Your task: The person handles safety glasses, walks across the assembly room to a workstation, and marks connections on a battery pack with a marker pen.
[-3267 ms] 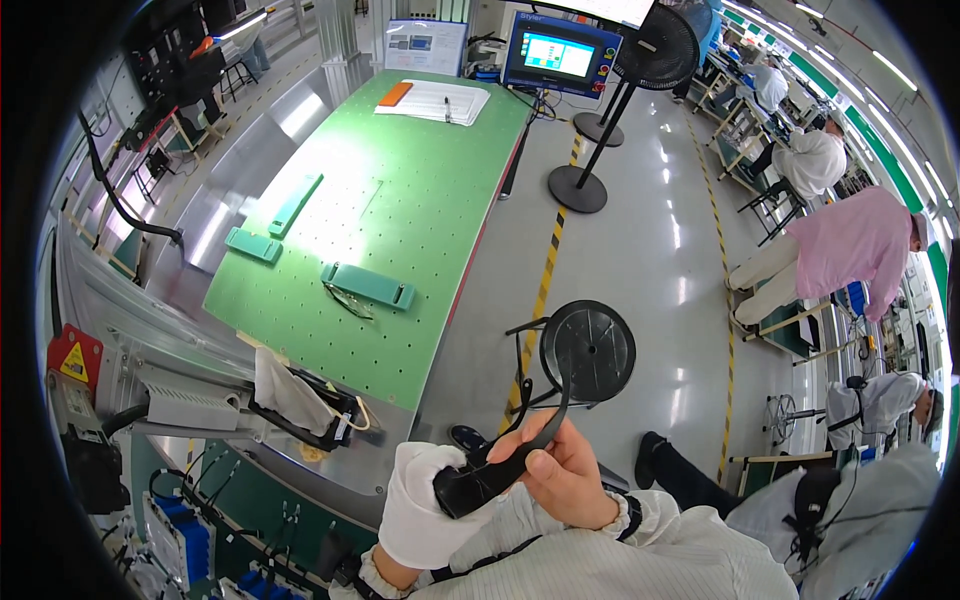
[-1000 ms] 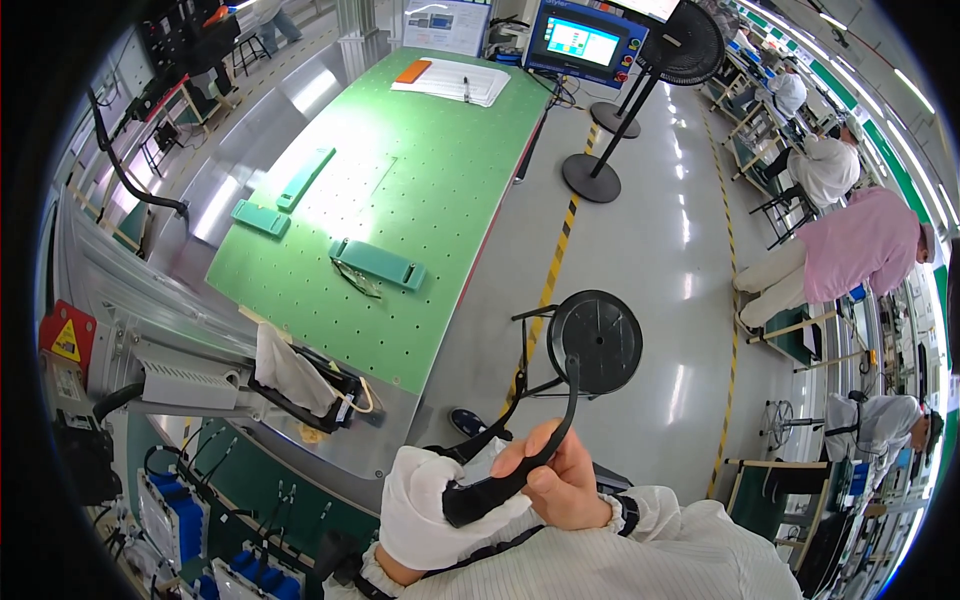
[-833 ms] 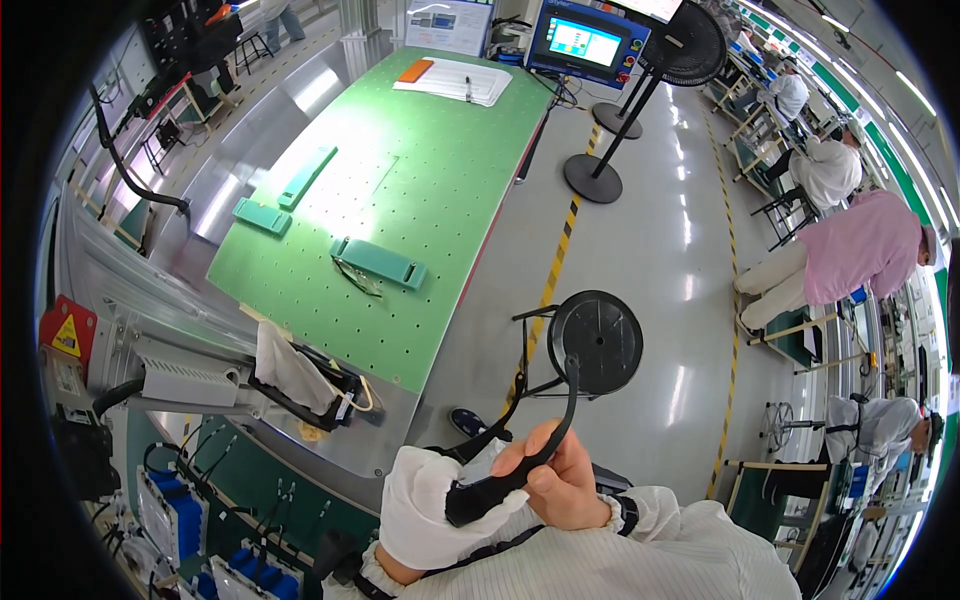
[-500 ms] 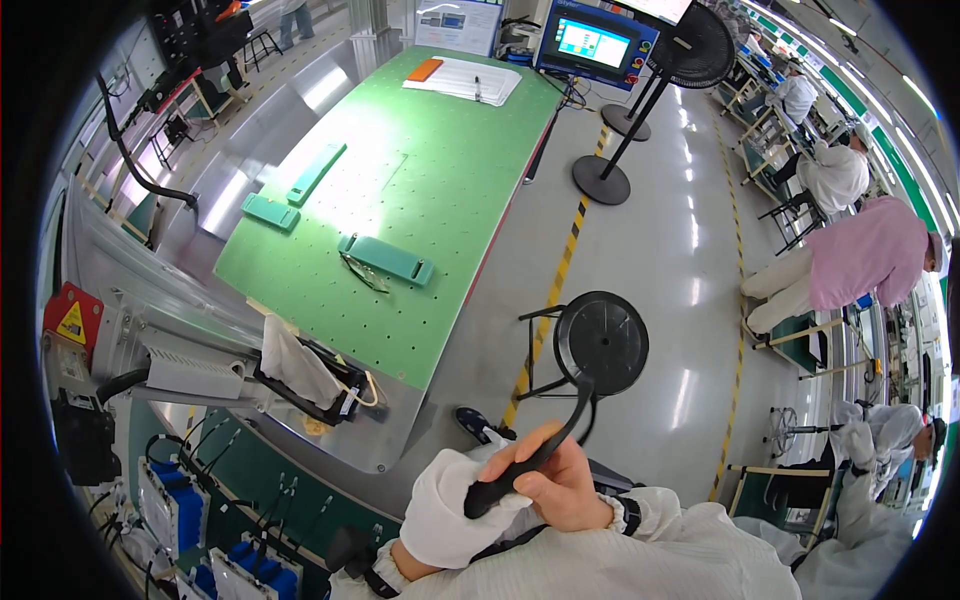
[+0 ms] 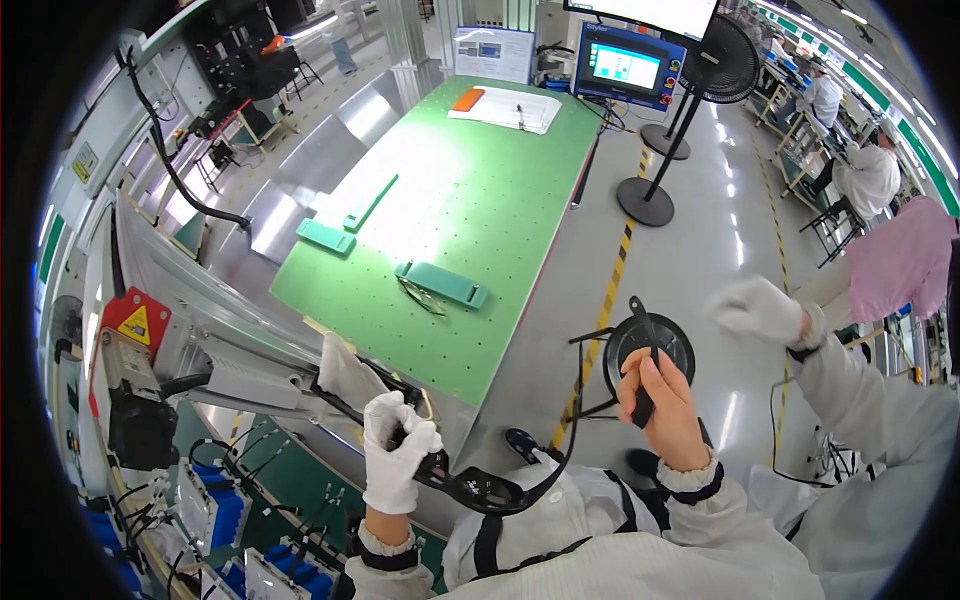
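Observation:
My left hand (image 5: 392,455), in a white glove, is closed around one end of a black banded device (image 5: 490,492) with rounded, lens-like or pad-like parts; its exact kind I cannot make out. The device hangs low in front of my white coat, and a thin black band curves up from it to the right. Bare-fingered, my right hand (image 5: 665,405) grips a flat black strip (image 5: 644,325) with a hole at its upper end, over the round black stool (image 5: 670,345). Whether strip and band are joined is hidden by my fingers.
Green pads (image 5: 445,284), clear glasses (image 5: 420,297), and papers (image 5: 525,108) lie on the green perforated table (image 5: 470,200). A co-worker's gloved hand (image 5: 760,308) reaches in from the right. Beyond stand a fan (image 5: 645,200) and a screen (image 5: 625,65); blue-sided units (image 5: 215,510) sit lower left.
My hands have moved apart, the left to the left, the right up and right, spreading the black device between them. A co-worker's gloved hand has come in at right. The view has shifted.

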`<state>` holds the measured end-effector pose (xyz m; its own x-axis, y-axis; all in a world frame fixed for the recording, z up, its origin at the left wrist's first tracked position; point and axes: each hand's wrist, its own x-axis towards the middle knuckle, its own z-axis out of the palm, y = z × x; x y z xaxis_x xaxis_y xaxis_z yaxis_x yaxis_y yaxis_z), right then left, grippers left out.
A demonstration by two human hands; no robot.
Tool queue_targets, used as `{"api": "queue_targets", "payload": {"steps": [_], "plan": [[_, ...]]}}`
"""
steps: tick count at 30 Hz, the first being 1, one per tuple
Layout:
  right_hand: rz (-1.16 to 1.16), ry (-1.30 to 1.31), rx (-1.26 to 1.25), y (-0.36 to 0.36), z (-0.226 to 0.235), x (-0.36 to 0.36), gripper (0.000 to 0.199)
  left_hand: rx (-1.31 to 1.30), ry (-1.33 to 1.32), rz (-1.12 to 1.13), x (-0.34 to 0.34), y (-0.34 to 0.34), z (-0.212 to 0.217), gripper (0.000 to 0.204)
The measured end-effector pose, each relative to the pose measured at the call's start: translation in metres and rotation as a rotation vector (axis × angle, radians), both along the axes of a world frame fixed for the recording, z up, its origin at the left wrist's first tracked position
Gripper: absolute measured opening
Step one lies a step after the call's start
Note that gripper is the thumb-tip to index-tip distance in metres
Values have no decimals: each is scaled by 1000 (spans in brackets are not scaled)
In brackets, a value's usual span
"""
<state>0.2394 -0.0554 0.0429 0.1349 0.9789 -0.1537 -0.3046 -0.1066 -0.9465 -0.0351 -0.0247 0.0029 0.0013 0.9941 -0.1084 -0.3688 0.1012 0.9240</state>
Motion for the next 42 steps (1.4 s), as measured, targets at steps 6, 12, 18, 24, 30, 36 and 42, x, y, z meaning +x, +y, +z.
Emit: {"api": "queue_targets", "payload": {"steps": [6, 12, 18, 24, 30, 36, 42], "plan": [[181, -618, 232, -17, 25, -57, 11, 312, 621, 294, 21, -10, -8, 37], [338, -675, 406, -29, -21, -128, 24, 376, 593, 438, 41, -17, -14, 40], [350, -598, 319, -39, -36, -142, 21, 224, 656, 489, 28, -37, -33, 43], [503, -780, 402, -43, -52, -149, 22, 97, 696, 524, 21, -49, -44, 41], [640, -849, 338, -49, -55, -163, 16, 85, 747, 598, 8, -57, -59, 40], [895, -863, 346, -62, -62, -172, 15, 108, 707, 509, -7, -66, -62, 42], [791, -667, 283, -58, -53, -174, 19, -83, 492, 515, -23, -71, -97, 43]]}}
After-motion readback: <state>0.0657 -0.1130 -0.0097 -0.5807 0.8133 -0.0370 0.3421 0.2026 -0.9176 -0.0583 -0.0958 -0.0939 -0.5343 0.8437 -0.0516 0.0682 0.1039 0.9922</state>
